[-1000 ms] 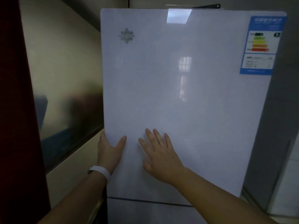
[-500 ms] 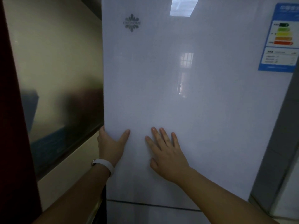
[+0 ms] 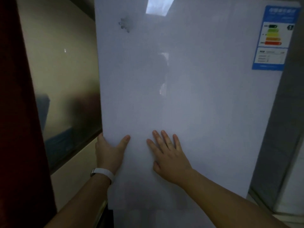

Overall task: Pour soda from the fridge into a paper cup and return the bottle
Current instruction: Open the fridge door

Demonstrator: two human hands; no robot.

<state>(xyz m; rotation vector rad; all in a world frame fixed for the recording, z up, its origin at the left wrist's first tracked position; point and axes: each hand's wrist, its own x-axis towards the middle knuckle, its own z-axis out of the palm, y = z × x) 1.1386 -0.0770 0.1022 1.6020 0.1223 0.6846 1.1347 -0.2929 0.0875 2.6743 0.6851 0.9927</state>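
White fridge door (image 3: 197, 112) fills the view, straight ahead. Left hand (image 3: 109, 153) grips its left edge, thumb on the front, the other fingers wrapped round the edge out of sight. Right hand (image 3: 171, 160) lies flat on the door just beside it, fingers straight and a bit spread. Energy label (image 3: 274, 38) sits top right.

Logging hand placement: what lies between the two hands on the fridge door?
Head view: only bare glossy white fridge door between left hand and right hand.
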